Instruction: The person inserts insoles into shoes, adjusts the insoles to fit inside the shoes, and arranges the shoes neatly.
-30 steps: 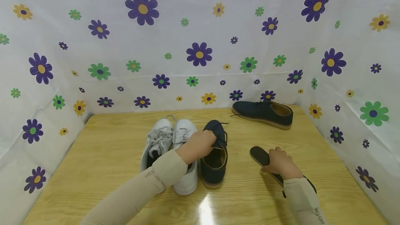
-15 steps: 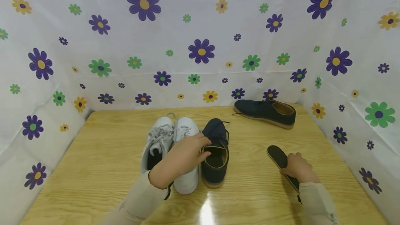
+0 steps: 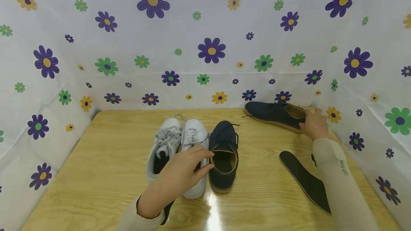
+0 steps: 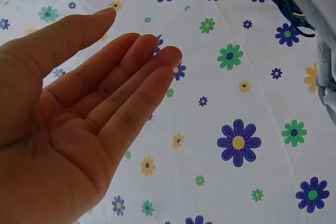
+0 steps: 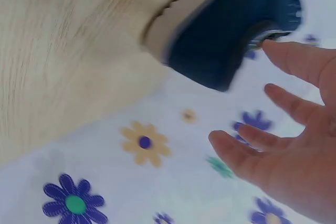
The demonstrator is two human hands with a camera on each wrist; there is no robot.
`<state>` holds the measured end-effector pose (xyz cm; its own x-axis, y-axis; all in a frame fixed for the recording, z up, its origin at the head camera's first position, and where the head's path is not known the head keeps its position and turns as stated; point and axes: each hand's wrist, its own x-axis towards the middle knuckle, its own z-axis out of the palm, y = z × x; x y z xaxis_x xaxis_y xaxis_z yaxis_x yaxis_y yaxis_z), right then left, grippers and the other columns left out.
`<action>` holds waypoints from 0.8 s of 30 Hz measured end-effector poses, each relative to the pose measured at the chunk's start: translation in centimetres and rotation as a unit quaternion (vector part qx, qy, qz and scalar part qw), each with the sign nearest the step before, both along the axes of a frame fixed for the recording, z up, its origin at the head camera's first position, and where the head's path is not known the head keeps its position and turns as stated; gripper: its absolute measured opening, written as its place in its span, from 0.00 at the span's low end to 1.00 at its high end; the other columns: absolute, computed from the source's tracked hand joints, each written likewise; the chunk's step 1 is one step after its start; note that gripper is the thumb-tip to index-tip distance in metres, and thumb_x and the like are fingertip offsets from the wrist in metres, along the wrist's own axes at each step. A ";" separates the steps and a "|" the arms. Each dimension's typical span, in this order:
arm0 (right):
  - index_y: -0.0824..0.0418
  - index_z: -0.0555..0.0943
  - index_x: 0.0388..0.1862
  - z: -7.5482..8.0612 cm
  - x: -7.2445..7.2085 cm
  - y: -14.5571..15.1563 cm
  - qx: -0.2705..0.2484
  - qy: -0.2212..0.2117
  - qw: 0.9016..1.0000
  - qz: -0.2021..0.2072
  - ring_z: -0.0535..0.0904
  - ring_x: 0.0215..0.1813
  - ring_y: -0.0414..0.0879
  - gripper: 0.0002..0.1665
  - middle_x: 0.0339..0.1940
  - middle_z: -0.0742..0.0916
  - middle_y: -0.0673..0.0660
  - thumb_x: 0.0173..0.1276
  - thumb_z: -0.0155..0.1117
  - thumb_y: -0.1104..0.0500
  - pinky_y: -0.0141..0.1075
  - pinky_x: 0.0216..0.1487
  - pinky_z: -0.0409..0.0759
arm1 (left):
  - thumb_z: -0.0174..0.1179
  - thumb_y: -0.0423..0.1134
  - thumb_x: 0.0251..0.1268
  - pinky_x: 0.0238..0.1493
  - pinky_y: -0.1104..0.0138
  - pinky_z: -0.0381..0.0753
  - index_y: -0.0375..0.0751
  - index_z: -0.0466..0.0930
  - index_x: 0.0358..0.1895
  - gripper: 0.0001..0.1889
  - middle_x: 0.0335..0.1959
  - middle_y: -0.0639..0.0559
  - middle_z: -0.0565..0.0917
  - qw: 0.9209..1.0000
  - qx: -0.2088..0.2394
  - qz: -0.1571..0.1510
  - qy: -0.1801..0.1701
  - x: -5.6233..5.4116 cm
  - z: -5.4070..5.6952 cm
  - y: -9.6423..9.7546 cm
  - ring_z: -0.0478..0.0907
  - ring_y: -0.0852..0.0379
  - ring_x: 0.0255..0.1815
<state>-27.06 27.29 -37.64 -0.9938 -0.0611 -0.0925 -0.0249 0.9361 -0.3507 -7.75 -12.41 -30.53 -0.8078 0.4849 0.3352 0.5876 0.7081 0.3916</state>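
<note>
My right hand [image 3: 315,124] is at the heel of a dark navy lace-up shoe [image 3: 265,112] standing at the back right. In the right wrist view its fingers are spread and loosely bent beside the heel of that shoe [image 5: 210,40], thumb closest to the collar. A second navy shoe [image 3: 224,131], toe pointing away, stands mid-table. Beside its opening hovers my left hand [image 3: 174,177], thumb and fingers apart with nothing between them; the left wrist view shows the bare palm [image 4: 68,135]. A black insole [image 3: 303,177] lies on the table, partly hidden behind the right forearm.
Two white sneakers [image 3: 193,131] stand side by side left of the middle navy shoe, partly covered by the left hand. The wooden table [image 3: 106,152] is bordered at the back and sides by a flower-printed white cloth [image 3: 179,20].
My right hand has let go of the insole, leaving it further right on the table, and moved back to the far shoe's heel. My left hand has let go of the middle shoe and drawn back.
</note>
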 end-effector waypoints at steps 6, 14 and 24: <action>0.81 0.60 0.64 -1.8 -2.3 0.8 0.016 -0.046 0.999 0.017 0.59 0.58 0.84 0.32 0.63 0.54 0.89 0.69 0.57 0.64 0.67 0.56 0.65 | 0.67 0.33 0.58 0.35 0.70 0.79 0.39 0.83 0.45 0.11 0.40 0.53 0.84 0.998 0.036 0.002 0.041 1.0 -0.3 -1.6 0.81 0.59 0.35; 0.79 0.67 0.57 -4.2 -0.8 1.0 -0.067 0.002 0.997 0.031 0.68 0.52 0.80 0.27 0.58 0.60 0.89 0.67 0.62 0.61 0.64 0.51 0.70 | 0.67 0.31 0.57 0.35 0.70 0.80 0.38 0.83 0.42 0.09 0.39 0.52 0.84 0.998 0.061 0.015 0.026 1.7 -0.7 -2.7 0.81 0.59 0.36; 0.75 0.74 0.47 -3.1 1.3 -2.1 -0.089 0.055 0.994 0.015 0.72 0.41 0.67 0.27 0.50 0.67 0.79 0.62 0.70 0.54 0.58 0.46 0.72 | 0.68 0.29 0.55 0.33 0.71 0.78 0.41 0.81 0.35 0.07 0.34 0.55 0.83 0.997 0.072 -0.004 0.042 1.5 -1.3 -2.2 0.79 0.62 0.34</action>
<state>-25.74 25.22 -40.79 -0.9947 -0.0975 0.0323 -0.1004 0.8577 -0.5042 -6.28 -14.60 -31.85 -0.7703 0.4333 0.4678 0.6279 0.6431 0.4383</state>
